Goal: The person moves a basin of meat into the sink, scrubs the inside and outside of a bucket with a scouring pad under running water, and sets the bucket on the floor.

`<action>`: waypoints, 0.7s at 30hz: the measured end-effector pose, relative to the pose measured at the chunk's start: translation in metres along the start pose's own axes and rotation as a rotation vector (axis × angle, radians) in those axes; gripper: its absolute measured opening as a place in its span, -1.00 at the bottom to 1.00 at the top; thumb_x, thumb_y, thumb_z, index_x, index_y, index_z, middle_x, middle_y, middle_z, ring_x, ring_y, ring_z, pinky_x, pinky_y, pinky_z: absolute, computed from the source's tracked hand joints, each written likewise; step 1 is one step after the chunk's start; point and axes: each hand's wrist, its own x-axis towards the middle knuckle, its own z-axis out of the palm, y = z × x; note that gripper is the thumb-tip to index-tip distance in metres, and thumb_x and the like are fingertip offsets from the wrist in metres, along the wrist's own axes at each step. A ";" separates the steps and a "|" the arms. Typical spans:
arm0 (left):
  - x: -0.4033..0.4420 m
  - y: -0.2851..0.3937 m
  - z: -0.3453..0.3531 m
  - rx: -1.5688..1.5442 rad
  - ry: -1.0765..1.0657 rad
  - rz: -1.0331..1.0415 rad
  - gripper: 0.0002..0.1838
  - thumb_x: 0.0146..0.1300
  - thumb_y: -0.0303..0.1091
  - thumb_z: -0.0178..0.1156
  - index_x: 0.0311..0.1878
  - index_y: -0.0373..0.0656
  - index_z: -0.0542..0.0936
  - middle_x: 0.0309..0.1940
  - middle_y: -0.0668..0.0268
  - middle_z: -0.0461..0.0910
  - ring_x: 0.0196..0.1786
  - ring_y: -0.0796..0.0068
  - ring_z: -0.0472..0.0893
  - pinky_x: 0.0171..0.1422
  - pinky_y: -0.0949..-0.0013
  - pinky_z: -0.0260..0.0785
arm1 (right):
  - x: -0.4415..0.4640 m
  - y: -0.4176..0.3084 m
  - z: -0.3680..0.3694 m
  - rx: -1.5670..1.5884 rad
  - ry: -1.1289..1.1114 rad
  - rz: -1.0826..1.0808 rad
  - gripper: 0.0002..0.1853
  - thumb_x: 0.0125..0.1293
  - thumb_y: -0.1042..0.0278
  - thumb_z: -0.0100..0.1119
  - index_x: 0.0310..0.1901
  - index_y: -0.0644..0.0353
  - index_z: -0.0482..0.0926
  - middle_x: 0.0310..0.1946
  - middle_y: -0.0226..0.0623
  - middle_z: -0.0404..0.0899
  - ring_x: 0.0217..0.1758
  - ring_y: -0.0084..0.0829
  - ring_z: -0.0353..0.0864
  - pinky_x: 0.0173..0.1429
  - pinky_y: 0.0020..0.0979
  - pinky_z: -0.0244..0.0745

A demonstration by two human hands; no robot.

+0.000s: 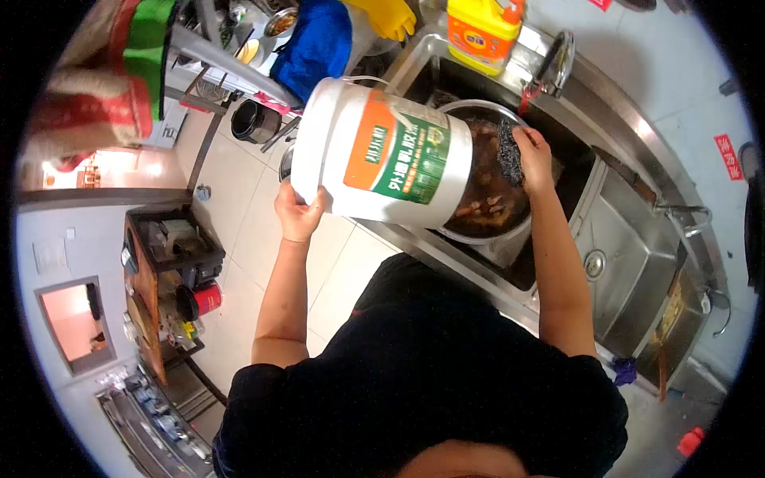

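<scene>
A large white bucket (327, 151) with an orange and green label lies tilted on its side, its base to the left and its other end over the sink. My left hand (300, 211) grips the bucket's lower left edge. In my right hand (532, 158) is a dark wire scrubber (509, 154), held beside the bucket's right end. Under them, a round metal basin (478, 238) with brown liquid and pieces of food sits in the left sink (550, 267). The bucket's inside is hidden.
A yellow detergent bottle (484, 36) stands at the sink's back edge beside a faucet (555, 65). A second sink bowl (629, 263) is at the right. Yellow gloves (386, 17) and a blue cloth (317, 48) lie behind. A black bin (255, 122) stands on the floor.
</scene>
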 end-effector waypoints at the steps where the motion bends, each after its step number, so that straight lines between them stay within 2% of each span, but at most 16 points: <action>1: 0.002 0.002 -0.002 0.040 -0.032 -0.014 -0.69 -0.08 -0.32 0.40 -0.43 -0.23 0.44 -0.67 0.31 0.47 -0.66 0.57 0.43 -0.57 0.46 0.28 | -0.010 -0.024 0.007 -0.025 -0.016 -0.092 -0.62 0.23 0.07 0.23 -0.05 0.17 0.59 -0.10 -0.27 0.58 -0.08 -0.40 0.54 0.00 -0.37 0.39; 3: 0.004 -0.002 0.000 0.005 -0.025 0.019 -0.67 -0.08 -0.29 0.41 -0.46 -0.22 0.43 -0.72 0.30 0.43 -0.69 0.54 0.41 -0.60 0.45 0.26 | -0.044 -0.097 0.033 -0.076 -0.046 -0.265 -0.66 0.23 0.11 0.24 -0.08 0.17 0.59 -0.08 -0.24 0.58 -0.08 -0.40 0.55 -0.01 -0.41 0.41; 5: 0.004 -0.004 0.002 0.003 -0.035 0.027 -0.66 -0.09 -0.27 0.42 -0.48 -0.22 0.42 -0.75 0.29 0.40 -0.72 0.52 0.40 -0.61 0.44 0.25 | -0.067 -0.133 0.067 -0.115 -0.103 -0.544 -0.74 0.23 0.21 0.23 -0.12 0.16 0.60 -0.03 -0.22 0.56 -0.07 -0.37 0.57 0.01 -0.44 0.43; 7: 0.005 0.002 0.003 0.033 -0.056 0.018 -0.64 -0.09 -0.25 0.42 -0.49 -0.21 0.42 -0.77 0.28 0.38 -0.73 0.50 0.39 -0.62 0.44 0.25 | -0.101 -0.163 0.110 -0.041 -0.161 -0.853 -0.84 0.19 0.39 0.25 -0.18 0.17 0.63 -0.10 -0.24 0.58 0.04 -0.37 0.53 0.14 -0.35 0.39; 9: 0.005 0.006 0.007 0.005 -0.087 0.031 -0.62 -0.13 -0.23 0.45 -0.49 -0.21 0.42 -0.76 0.26 0.40 -0.72 0.45 0.43 -0.61 0.38 0.29 | -0.142 -0.169 0.150 -0.209 -0.183 -1.130 -0.82 0.11 0.43 0.27 -0.21 0.12 0.64 -0.04 -0.18 0.54 0.08 -0.25 0.50 0.17 -0.25 0.38; 11: 0.003 0.007 0.009 -0.004 -0.134 0.077 -0.61 -0.15 -0.22 0.46 -0.49 -0.22 0.42 -0.76 0.25 0.42 -0.71 0.42 0.46 -0.60 0.36 0.32 | -0.157 -0.132 0.192 -0.369 -0.401 -1.287 -0.80 0.06 0.42 0.29 -0.22 0.09 0.65 -0.04 -0.18 0.52 0.09 -0.18 0.47 0.14 -0.22 0.38; 12: -0.003 -0.001 0.010 -0.045 -0.133 0.073 -0.60 -0.16 -0.20 0.47 -0.34 -0.18 0.50 -0.68 0.30 0.42 -0.62 0.51 0.45 -0.51 0.40 0.36 | -0.154 -0.133 0.199 -0.366 -0.416 -1.229 -0.80 0.07 0.40 0.29 -0.22 0.08 0.65 -0.05 -0.20 0.52 0.08 -0.18 0.47 0.13 -0.23 0.38; 15: -0.002 -0.008 0.005 0.050 -0.116 0.111 -0.61 -0.16 -0.19 0.45 -0.41 -0.22 0.47 -0.69 0.26 0.44 -0.63 0.45 0.48 -0.51 0.37 0.38 | -0.117 -0.145 0.222 -0.440 -0.451 -1.025 -0.85 0.12 0.33 0.26 -0.24 0.04 0.68 -0.07 -0.24 0.54 0.02 -0.19 0.48 0.05 -0.25 0.39; 16: 0.006 0.007 -0.003 0.095 -0.182 -0.052 -0.62 -0.15 -0.21 0.42 -0.49 -0.24 0.43 -0.71 0.23 0.44 -0.67 0.40 0.47 -0.54 0.36 0.37 | -0.102 -0.162 0.226 -0.424 -0.357 -1.128 -0.87 0.16 0.30 0.23 -0.27 0.06 0.69 -0.12 -0.22 0.57 -0.02 -0.17 0.51 0.05 -0.25 0.40; 18: 0.000 0.001 0.000 0.069 -0.123 0.074 -0.62 -0.16 -0.22 0.42 -0.50 -0.23 0.41 -0.77 0.24 0.42 -0.71 0.37 0.49 -0.60 0.36 0.36 | -0.062 -0.163 0.238 -0.464 -0.334 -1.025 -0.83 0.18 0.26 0.21 -0.31 0.13 0.69 -0.20 -0.17 0.59 -0.08 -0.14 0.55 0.02 -0.23 0.45; 19: -0.008 -0.001 0.000 0.059 -0.113 0.128 -0.62 -0.17 -0.23 0.42 -0.51 -0.22 0.41 -0.80 0.25 0.41 -0.74 0.36 0.51 -0.63 0.36 0.35 | -0.043 -0.162 0.240 -0.662 -0.277 -0.899 -0.80 0.21 0.23 0.19 -0.25 0.13 0.69 -0.20 -0.17 0.60 -0.10 -0.13 0.57 0.01 -0.22 0.47; 21: -0.012 -0.005 0.004 0.038 -0.060 0.182 -0.63 -0.16 -0.25 0.41 -0.48 -0.23 0.41 -0.75 0.25 0.44 -0.72 0.40 0.49 -0.61 0.37 0.35 | -0.025 -0.147 0.234 -0.685 -0.152 -0.858 -0.75 0.20 0.14 0.16 -0.22 0.08 0.68 -0.26 -0.13 0.63 -0.16 -0.13 0.61 -0.01 -0.21 0.49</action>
